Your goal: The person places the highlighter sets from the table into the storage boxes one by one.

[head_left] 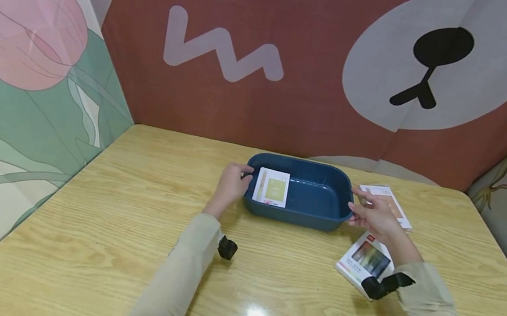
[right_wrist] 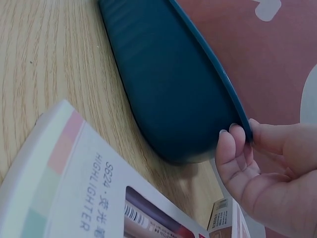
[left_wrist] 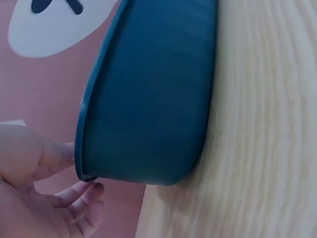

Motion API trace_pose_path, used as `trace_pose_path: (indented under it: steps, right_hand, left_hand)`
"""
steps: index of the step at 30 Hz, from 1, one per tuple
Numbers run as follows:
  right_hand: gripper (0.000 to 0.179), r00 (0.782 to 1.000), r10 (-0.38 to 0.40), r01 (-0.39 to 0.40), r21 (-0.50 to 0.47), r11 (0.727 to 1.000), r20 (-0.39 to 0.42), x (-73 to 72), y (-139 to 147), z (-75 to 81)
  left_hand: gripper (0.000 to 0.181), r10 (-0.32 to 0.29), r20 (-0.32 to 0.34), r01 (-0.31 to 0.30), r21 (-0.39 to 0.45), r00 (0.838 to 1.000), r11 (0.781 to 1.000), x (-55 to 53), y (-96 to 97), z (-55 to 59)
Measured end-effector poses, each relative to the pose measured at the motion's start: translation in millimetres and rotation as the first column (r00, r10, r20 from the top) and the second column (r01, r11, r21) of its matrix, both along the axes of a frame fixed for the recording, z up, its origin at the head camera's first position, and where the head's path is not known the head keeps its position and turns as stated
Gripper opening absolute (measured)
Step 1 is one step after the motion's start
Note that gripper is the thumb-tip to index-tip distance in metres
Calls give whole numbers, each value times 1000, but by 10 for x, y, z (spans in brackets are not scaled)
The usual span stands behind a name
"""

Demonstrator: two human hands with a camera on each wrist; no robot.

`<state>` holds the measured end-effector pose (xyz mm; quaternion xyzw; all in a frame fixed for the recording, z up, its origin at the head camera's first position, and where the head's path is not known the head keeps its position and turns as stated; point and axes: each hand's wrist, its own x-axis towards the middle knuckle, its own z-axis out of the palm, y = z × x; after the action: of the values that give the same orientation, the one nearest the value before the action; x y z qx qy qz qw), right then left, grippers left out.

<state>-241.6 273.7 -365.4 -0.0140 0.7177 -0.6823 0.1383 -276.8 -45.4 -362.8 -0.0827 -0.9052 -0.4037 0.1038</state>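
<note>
A dark blue plastic bin [head_left: 319, 197] sits on the wooden table, with a white and yellow-green pack [head_left: 277, 189] lying flat at its left end. At the bin's left end, my left hand [head_left: 232, 183] pinches the rim; the left wrist view shows the thumb above the lip and curled fingers [left_wrist: 89, 198] beneath it. My right hand [head_left: 375, 214] pinches the opposite end, thumb over the rim and fingers [right_wrist: 233, 148] against the outer wall. Under the right forearm lies a white highlighter box [head_left: 367, 261] with a window showing the pens, printed "HIGHLIGHTER" in the right wrist view.
A white and orange pack [head_left: 392, 203] lies just behind my right hand, partly covered by it. The wood-grain table [head_left: 117, 247] backs onto a brown cloth [head_left: 291, 114] with a cartoon face. Black wrist mounts [head_left: 227, 247] stick out from both sleeves.
</note>
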Motion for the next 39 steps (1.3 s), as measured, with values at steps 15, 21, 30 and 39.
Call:
trace_pose_path:
  steps: [15, 21, 30, 39]
  right_hand:
    - [58, 998, -33, 34, 14, 999, -60, 12, 25, -33]
    - [52, 989, -67, 63, -35, 997, -130, 17, 90, -68]
    - [51, 977, -117, 140, 121, 983, -177, 15, 248, -125]
    - [49, 952, -198, 264, 298, 917, -235, -4, 481, -156]
  left_hand:
    - [33, -115, 238, 59, 228, 964, 972, -132, -188, -100]
    - [32, -150, 278, 62, 302, 949, 951, -140, -222, -87]
    - [32, -157, 307, 42, 352, 939, 935, -148, -239, -87]
    - [33, -152, 326, 32, 347, 933, 937, -150, -250, -95]
